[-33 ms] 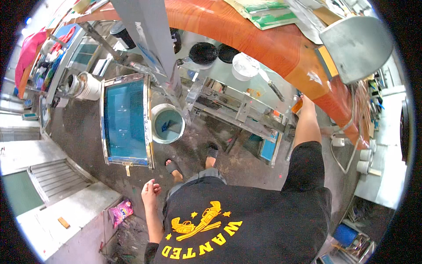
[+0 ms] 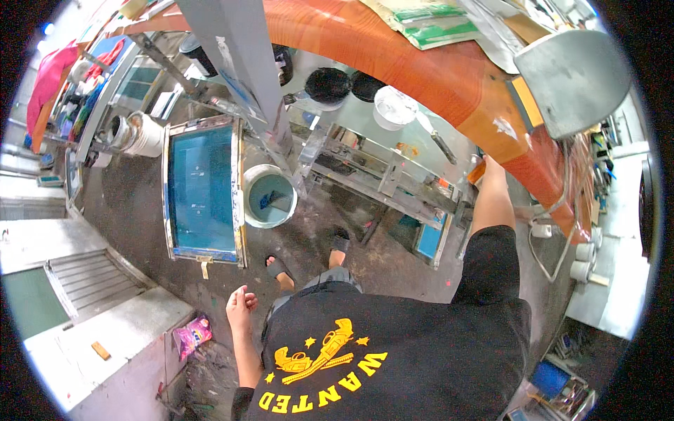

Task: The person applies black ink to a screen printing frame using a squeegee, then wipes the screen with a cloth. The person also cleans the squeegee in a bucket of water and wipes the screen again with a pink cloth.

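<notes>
My right hand [image 2: 494, 172] reaches forward to the underside of the curved wood-grain table edge. Its fingers are closed on a flat orange-brown piece [image 2: 477, 171], whose kind I cannot make out; the table edge and fingers partly hide it. My left hand [image 2: 241, 300] hangs low beside my hip, fingers loosely curled, with nothing visible in it. Nearest to the right hand are a long-handled spatula or brush [image 2: 438, 140] and a white tub [image 2: 393, 109] smeared with white paste.
A blue screen-printing frame [image 2: 203, 193] leans beside a white bucket [image 2: 269, 196] of liquid. A metal-framed bench [image 2: 379, 175] stands ahead, below a grey post [image 2: 239, 63]. Black-stained tubs [image 2: 328, 85] sit farther back. A pink bag [image 2: 192, 337] rests by the white counter [image 2: 133, 337] at left.
</notes>
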### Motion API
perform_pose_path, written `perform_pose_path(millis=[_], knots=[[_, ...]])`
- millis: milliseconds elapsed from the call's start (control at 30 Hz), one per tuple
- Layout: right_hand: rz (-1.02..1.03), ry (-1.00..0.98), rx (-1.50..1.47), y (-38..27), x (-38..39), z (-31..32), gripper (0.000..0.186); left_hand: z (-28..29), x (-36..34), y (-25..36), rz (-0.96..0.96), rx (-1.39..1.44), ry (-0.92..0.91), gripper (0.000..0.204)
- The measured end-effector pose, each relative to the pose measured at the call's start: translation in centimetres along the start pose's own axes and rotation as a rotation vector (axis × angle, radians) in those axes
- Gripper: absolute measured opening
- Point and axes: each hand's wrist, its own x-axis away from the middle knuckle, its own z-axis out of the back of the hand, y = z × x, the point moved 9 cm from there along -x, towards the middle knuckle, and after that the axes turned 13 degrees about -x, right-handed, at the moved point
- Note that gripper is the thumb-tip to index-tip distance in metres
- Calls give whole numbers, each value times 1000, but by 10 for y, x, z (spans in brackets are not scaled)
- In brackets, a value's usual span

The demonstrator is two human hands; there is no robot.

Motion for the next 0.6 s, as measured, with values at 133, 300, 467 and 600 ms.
perform_pose_path(millis=[133, 300, 467, 600], knots=[[5, -17, -23, -14, -33, 3, 26, -6, 16, 2, -60, -14, 86, 33], [13, -49, -48, -17, -52, -4, 26, -11, 11, -12, -41, -27, 94, 35], [94, -80, -116, -40, -36, 2, 26, 3, -11, -11, -72, -39, 42, 38], [172, -181, -234, -1, 81, -52, 26, 55, 5, -26, -43, -17, 121, 35]])
